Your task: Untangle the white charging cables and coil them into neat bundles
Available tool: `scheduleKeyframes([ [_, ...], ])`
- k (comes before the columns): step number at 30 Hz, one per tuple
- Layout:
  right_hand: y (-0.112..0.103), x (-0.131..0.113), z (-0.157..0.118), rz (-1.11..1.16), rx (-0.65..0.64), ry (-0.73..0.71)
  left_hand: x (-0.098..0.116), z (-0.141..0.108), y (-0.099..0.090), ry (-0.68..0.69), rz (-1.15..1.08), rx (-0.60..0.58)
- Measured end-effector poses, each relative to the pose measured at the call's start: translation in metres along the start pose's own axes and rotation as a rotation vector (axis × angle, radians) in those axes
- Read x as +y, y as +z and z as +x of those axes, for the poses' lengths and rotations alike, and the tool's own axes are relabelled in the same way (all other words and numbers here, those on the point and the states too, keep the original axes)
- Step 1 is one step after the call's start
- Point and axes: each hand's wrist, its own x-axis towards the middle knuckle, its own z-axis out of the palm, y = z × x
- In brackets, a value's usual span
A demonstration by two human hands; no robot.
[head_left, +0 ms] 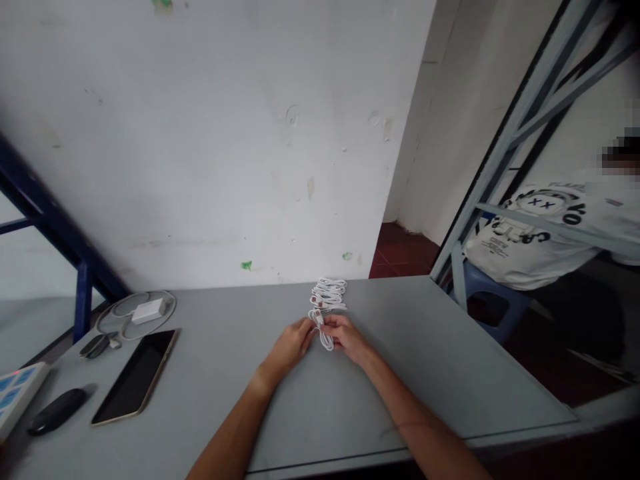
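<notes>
A coiled white cable [327, 340] is between my two hands near the middle of the table, its connector end pointing up. My right hand [347, 337] pinches the coil from the right side. On the left, my left hand [295, 339] has its fingers closed at the cable's edge, apparently gripping part of it. Just beyond my fingertips lie several more coiled white cables [331, 291] in a row reaching toward the wall, with brownish connector ends on their left side.
The grey table [215, 373] meets a white wall [225, 147]. To the left lie a tablet [135, 377], a black mouse [57, 411], a white power adapter [149, 311] with its cable, and a power strip [20, 393]. Beyond the metal frame [487, 160] at right sits a person [550, 227].
</notes>
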Motion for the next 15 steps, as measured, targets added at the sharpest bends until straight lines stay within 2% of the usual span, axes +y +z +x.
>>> scheduleKeyframes([
  [3, -0.001, -0.001, 0.001, -0.067, -0.045, -0.072, 0.000, 0.002, 0.003, -0.068, -0.097, 0.012],
  [7, 0.000, 0.004, 0.009, -0.194, -0.059, -0.350, -0.001, 0.007, 0.011, -0.384, -0.479, -0.023],
  [9, 0.001, 0.008, 0.013, -0.228, -0.049, -0.428, -0.001, 0.008, 0.013, -0.488, -0.587, -0.050],
  [12, 0.001, 0.015, 0.018, -0.193, -0.040, -0.380, -0.001, 0.006, 0.012, -0.469, -0.465, -0.022],
  [15, -0.001, 0.017, 0.020, -0.097, -0.030, -0.289, 0.001, 0.003, 0.011, -0.266, -0.213, 0.082],
])
